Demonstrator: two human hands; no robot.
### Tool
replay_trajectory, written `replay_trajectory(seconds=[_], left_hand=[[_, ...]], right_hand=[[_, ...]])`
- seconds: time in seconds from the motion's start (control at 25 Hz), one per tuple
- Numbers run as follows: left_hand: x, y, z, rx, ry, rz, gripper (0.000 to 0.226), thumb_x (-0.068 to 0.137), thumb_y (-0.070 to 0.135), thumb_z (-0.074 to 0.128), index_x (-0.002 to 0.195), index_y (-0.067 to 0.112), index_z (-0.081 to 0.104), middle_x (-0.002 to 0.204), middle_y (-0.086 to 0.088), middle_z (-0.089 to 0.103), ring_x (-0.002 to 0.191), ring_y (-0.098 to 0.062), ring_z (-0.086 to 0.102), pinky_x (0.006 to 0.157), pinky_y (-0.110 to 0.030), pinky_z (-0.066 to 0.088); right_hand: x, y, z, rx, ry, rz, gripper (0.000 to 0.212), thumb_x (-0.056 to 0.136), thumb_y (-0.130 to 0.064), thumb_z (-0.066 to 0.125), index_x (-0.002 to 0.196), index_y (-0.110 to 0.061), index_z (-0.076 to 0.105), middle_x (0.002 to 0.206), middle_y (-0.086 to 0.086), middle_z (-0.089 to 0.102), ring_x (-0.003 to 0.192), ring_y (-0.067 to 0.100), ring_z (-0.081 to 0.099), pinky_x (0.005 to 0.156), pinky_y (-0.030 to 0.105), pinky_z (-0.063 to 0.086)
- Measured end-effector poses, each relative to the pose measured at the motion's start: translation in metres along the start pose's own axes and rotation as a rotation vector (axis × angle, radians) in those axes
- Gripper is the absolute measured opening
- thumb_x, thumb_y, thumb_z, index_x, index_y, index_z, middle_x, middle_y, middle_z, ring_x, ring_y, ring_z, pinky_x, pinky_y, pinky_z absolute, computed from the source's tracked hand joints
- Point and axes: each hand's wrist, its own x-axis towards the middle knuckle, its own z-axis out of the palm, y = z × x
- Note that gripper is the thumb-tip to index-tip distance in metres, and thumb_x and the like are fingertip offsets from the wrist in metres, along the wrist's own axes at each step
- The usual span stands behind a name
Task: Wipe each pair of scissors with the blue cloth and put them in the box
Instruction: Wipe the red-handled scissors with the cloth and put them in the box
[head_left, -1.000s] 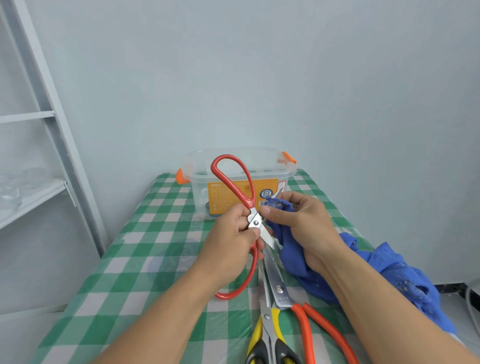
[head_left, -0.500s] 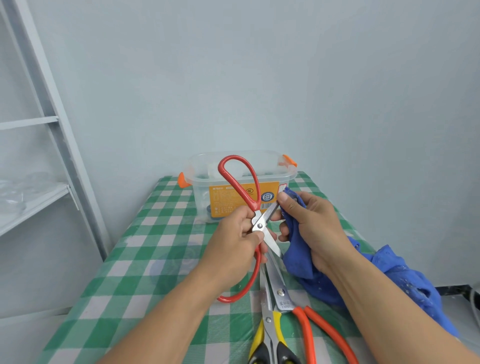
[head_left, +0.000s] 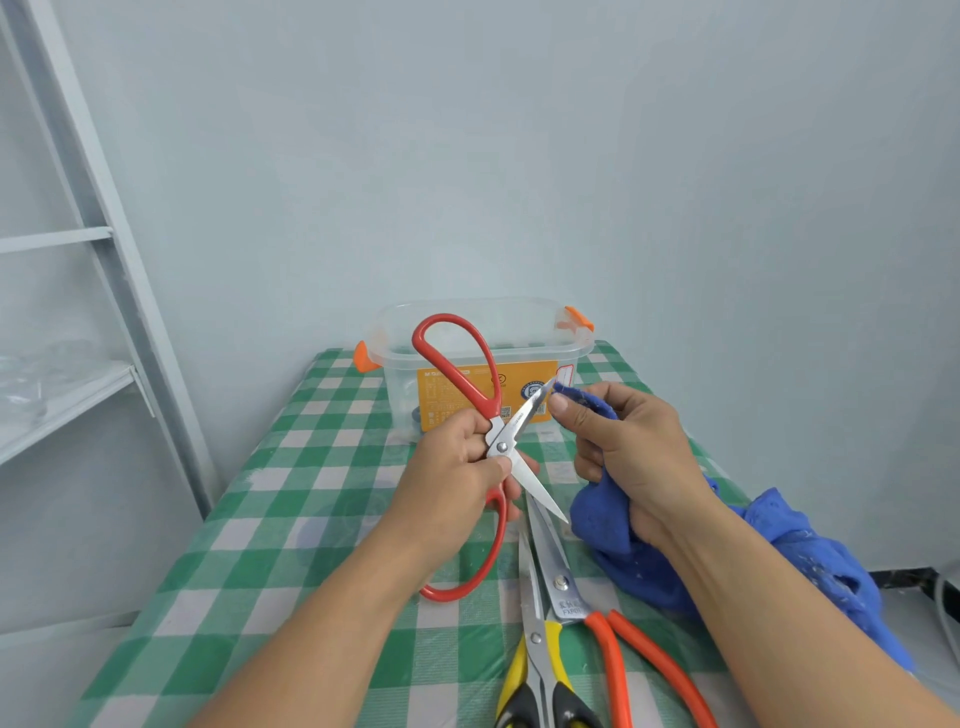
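Above the table (head_left: 291, 499), in front of the box (head_left: 483, 312): the red scissors (head_left: 501, 446) are held clear of the surface with the blades spread wide, one handle loop up and the other down.
Left hand (head_left: 452, 470): fingers and thumb grip the red scissors at the pivot.
Right hand (head_left: 631, 457): fingers are curled round a fold of the blue cloth (head_left: 618, 540); thumb and forefinger pinch the cloth at the tip of the upper blade.
Blue cloth, remainder: hangs below the right hand and trails to the right edge of the table.
Step in hand: wiping the upper blade of the red scissors, judged to be at the tip end of a stroke.
Next move: the lower blade is bare. Take the cloth to it, keep the fingers behind the cloth and off the edge, then close the blades before lowering the pair into the box.
Box: clear and open-topped with orange latches, at the far end of the table. A dark shape shows through its wall; what it is cannot be told.
Outstanding: the yellow-handled scissors (head_left: 535, 639) and the orange-handled scissors (head_left: 561, 582) lie side by side near the front edge, not yet boxed.
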Motion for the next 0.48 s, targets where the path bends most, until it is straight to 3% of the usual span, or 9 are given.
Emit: replay_trajectory(seconds=[0.12, 0.32, 0.48], left_hand=[[-0.0007, 0.0019, -0.0011, -0.030, 0.014, -0.013, 0.016, 0.095, -0.013, 0.048, 0.098, 0.001, 0.056, 0.073, -0.012, 0.071, 0.066, -0.024, 0.061, 0.059, -0.037, 0.059], [-0.0002, 0.0037, 0.0012, -0.070, 0.048, -0.045, 0.008, 0.100, 0.002, 0.054, 0.102, -0.006, 0.056, 0.086, -0.036, 0.061, 0.060, -0.020, 0.059, 0.057, -0.037, 0.059], [0.0001, 0.0031, 0.0030, -0.036, 0.057, -0.037, 0.012, 0.101, 0.008, 0.055, 0.102, -0.004, 0.057, 0.083, -0.025, 0.064, 0.060, -0.018, 0.062, 0.058, -0.039, 0.060]], right_hand=[[-0.0011, 0.0028, -0.0002, 0.004, -0.067, 0.029, 0.005, 0.080, -0.001, 0.077, 0.080, -0.004, 0.072, 0.060, 0.006, 0.045, 0.048, 0.014, 0.035, 0.045, 0.025, 0.037], [-0.0030, 0.0044, 0.0021, -0.008, -0.145, 0.008, 0.003, 0.086, 0.000, 0.069, 0.086, 0.001, 0.072, 0.071, 0.011, 0.055, 0.055, 0.016, 0.037, 0.049, 0.025, 0.036], [-0.0052, 0.0071, 0.0017, -0.098, -0.167, -0.004, 0.009, 0.087, -0.006, 0.072, 0.086, 0.003, 0.073, 0.071, 0.010, 0.055, 0.058, 0.016, 0.040, 0.053, 0.027, 0.036]])
